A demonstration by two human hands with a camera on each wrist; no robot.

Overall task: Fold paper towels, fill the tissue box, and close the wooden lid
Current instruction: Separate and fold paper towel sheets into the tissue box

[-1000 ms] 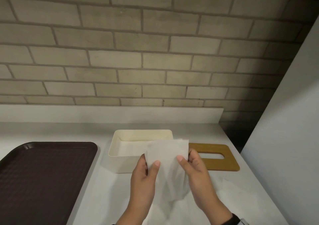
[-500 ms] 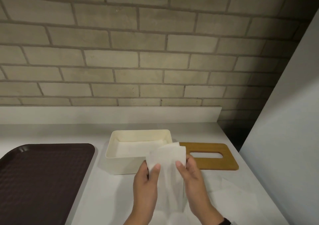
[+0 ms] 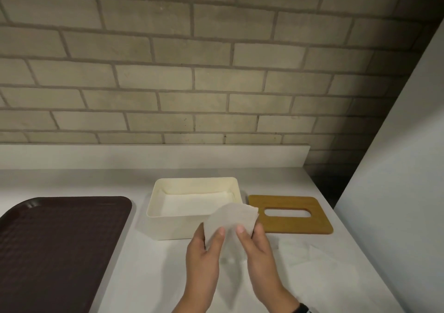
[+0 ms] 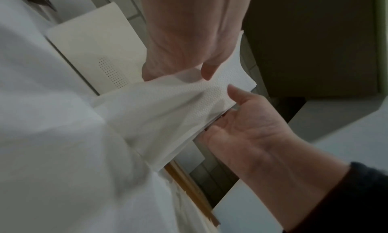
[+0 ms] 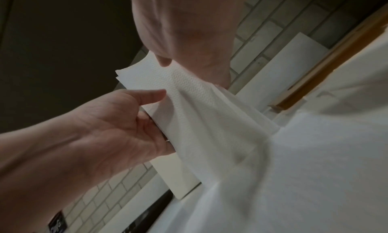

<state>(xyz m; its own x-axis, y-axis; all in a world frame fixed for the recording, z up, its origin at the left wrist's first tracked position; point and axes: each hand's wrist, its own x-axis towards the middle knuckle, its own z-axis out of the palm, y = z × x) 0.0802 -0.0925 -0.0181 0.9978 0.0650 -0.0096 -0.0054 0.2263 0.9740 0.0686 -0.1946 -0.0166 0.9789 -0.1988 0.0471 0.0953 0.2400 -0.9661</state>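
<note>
- White paper towel point(image 3: 230, 219) pinched at its top edge by both hands, left grip point(image 3: 204, 252) on its left side, right grip point(image 3: 258, 250) on its right, thumbs on the near face.
- Held upright just in front of the cream tissue box point(image 3: 168, 223), lower end trailing toward the desk point(image 3: 144, 276).
- Open box with white sheets inside; wooden lid point(image 3: 290, 226) flat just right of it.
- More loose towels point(image 3: 310, 257) on the desk at the near right.
- Dark brown tray point(image 3: 60, 245) at left, well apart from the hands.
</note>
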